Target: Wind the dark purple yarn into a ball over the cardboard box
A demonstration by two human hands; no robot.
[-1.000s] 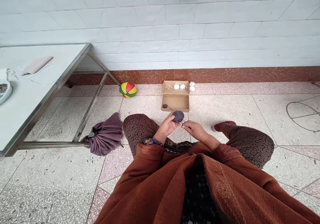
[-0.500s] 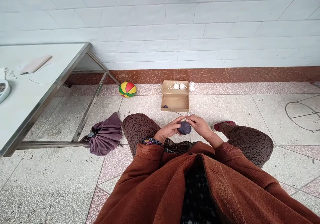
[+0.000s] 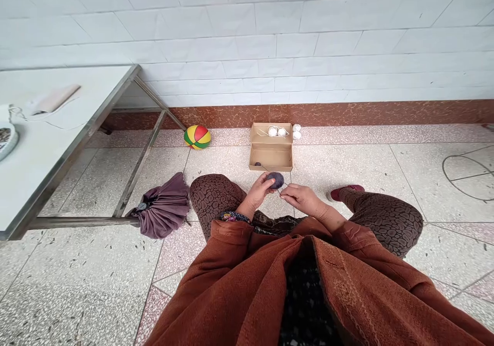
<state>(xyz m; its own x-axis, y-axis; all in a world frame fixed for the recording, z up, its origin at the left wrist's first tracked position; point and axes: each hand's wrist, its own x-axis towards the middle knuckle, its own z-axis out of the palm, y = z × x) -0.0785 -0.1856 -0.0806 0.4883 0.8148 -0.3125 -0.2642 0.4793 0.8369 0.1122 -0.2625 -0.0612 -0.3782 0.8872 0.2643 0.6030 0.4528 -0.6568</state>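
Note:
A dark purple-grey ball of yarn (image 3: 275, 179) is gripped in my left hand (image 3: 259, 191), held up over my lap. Just to its right, my right hand (image 3: 301, 199) pinches a strand of the same yarn between thumb and fingers. Beyond my hands an open cardboard box (image 3: 271, 158) lies on the floor. A smaller dark yarn ball (image 3: 258, 164) sits in its left front corner, and a thread runs from there toward my hands. On the raised lid are white yarn balls (image 3: 277, 131) with loose strands.
White balls (image 3: 297, 132) lie right of the lid. A colourful ball (image 3: 197, 137) rests by the leg of a metal-framed table (image 3: 96, 114) at left. A folded purple umbrella (image 3: 164, 207) lies near my left knee. A wire ring stand (image 3: 469, 177) is at the right.
The yarn ball has moved away from me and slightly left, turned in my left hand. My right hand has come off its top and lowered, drawing the strand out to the ball's right side.

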